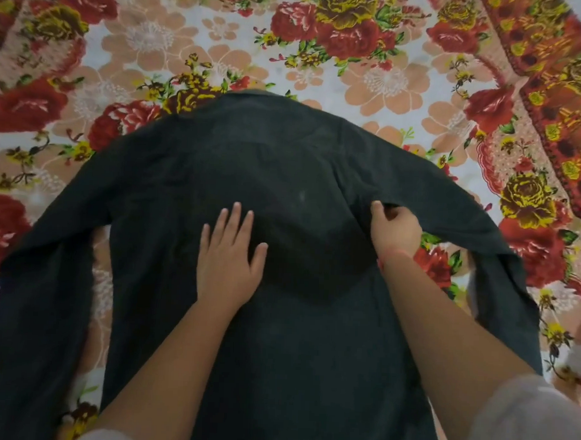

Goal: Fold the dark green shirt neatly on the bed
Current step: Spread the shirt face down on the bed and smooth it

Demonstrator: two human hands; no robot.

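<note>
One view only is given, taken from the head of the person and aimed forward and steeply down. The shirt (282, 219) is seen from close above, collar at its far end, and it fills most of the frame. The bed (386, 85) is seen beyond and beside the shirt. Wide-angle bending is seen at the edges.

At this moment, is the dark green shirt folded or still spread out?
Spread out. The dark green shirt lies flat with both sleeves extended; the left hand presses its middle, and the right hand pinches the right sleeve seam.
</note>
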